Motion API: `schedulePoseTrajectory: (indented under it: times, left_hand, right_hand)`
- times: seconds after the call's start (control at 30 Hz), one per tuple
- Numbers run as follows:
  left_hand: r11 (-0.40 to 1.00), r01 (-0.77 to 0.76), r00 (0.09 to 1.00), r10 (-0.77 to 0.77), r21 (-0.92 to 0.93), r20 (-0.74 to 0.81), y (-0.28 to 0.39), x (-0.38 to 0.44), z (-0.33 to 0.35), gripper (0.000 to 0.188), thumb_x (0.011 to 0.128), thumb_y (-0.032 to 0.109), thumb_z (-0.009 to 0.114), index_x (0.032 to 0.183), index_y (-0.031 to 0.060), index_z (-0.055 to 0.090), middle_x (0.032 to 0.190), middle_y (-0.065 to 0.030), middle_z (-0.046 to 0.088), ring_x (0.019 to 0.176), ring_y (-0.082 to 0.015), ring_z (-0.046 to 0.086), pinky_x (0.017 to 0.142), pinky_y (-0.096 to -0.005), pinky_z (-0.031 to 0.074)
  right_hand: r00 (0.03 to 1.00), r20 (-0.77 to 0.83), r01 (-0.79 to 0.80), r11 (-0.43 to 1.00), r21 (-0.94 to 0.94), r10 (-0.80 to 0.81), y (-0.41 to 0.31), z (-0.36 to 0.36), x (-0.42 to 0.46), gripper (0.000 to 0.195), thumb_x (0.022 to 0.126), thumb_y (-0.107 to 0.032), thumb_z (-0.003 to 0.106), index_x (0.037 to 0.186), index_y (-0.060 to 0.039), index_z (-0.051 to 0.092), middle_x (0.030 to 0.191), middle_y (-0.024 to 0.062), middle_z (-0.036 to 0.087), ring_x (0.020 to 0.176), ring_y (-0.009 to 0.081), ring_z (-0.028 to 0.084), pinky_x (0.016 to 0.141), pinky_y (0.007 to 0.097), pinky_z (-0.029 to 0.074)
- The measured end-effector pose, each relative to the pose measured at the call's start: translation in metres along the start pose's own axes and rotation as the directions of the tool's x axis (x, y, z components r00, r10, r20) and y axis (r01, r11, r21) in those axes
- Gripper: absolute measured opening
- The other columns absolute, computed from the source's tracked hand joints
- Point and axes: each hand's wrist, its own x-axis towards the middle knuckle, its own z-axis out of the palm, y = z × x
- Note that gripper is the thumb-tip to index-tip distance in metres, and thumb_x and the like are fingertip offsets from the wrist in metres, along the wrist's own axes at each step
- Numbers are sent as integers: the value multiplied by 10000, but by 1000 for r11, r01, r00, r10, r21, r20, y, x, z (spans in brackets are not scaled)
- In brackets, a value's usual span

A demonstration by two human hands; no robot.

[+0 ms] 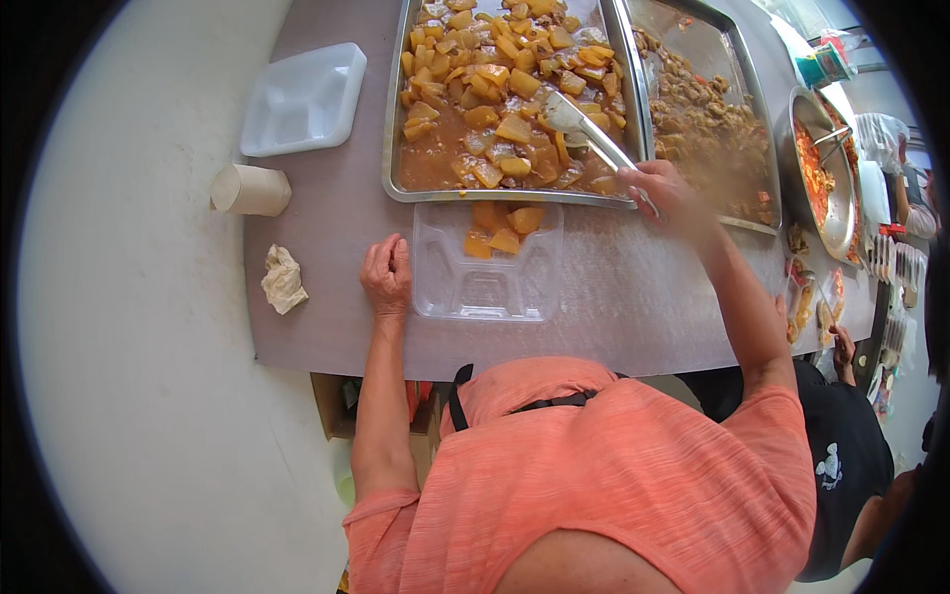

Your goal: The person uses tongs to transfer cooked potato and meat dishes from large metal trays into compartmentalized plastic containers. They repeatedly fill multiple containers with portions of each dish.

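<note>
My right hand [660, 189] grips a pair of metal serving tongs [594, 134]. Their broad ends lie among chunks of stewed vegetable [512, 89], perhaps radish or gourd, in brown sauce, inside a large steel tray [512, 196]. Just below that tray, a clear plastic compartment tray [490, 293] sits on the table with a few chunks [505, 232] in its far middle compartment. My left hand [386, 275] rests beside its left edge, fingers curled, with nothing visible in them; whether it touches the plastic is unclear.
A second steel tray [712, 119] holds a meat stew. At left are a stack of white compartment trays [304, 100], a paper roll [252, 190] and a crumpled cloth [283, 280]. On the right stands a steel bowl [824, 171] of red food, with a co-worker [839, 460] close by.
</note>
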Motion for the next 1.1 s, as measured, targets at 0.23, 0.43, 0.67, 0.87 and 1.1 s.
schedulePoseTrajectory:
  times: [0.23, 0.43, 0.67, 0.87, 1.1]
  left_hand:
    - [999, 13, 1000, -13, -32, -6, 4, 1, -3, 153, 883, 159, 628, 919, 17, 674, 755, -79, 595, 609, -193, 552, 546, -310, 455]
    - [999, -13, 999, 10, -53, -50, 2, 1, 0, 148, 871, 164, 645, 909, 23, 672, 701, -55, 549, 547, -154, 498, 505, -292, 425]
    - [999, -9, 997, 7, -34, -75, 7, 2, 1, 140, 873, 177, 642, 895, 42, 672, 691, -47, 545, 546, -153, 497, 504, -296, 426]
    - [1000, -23, 997, 22, -6, -76, 3, 2, 3, 151, 872, 188, 645, 881, 41, 673, 697, -48, 561, 544, -153, 512, 508, -294, 434]
    - [1000, 6, 997, -7, -13, -81, 0, -2, 3, 148, 863, 185, 656, 878, 40, 677, 696, -50, 568, 532, -152, 512, 505, -290, 436]
  right_hand:
    - [997, 79, -1, 998, 60, -4, -59, 64, 81, 298, 866, -282, 651, 791, 7, 638, 572, 1, 490, 422, 94, 435, 381, 262, 349]
    - [979, 149, 137, 990, 24, -139, -51, 73, 86, 264, 853, -221, 644, 803, 38, 657, 547, 40, 524, 434, 115, 480, 386, 285, 358]
    - [957, 247, 116, 981, 155, -152, -22, 64, 45, 200, 909, -190, 591, 788, -33, 617, 595, -5, 526, 402, 66, 432, 347, 226, 303]
    - [903, 341, 237, 965, 114, -262, 7, 53, 10, 254, 896, -241, 604, 734, -46, 615, 541, -10, 504, 398, 57, 431, 351, 230, 317]
    - [740, 382, 672, 634, -383, -553, 15, 56, -30, 241, 822, -190, 695, 872, 2, 558, 655, 90, 572, 635, 230, 602, 577, 361, 480]
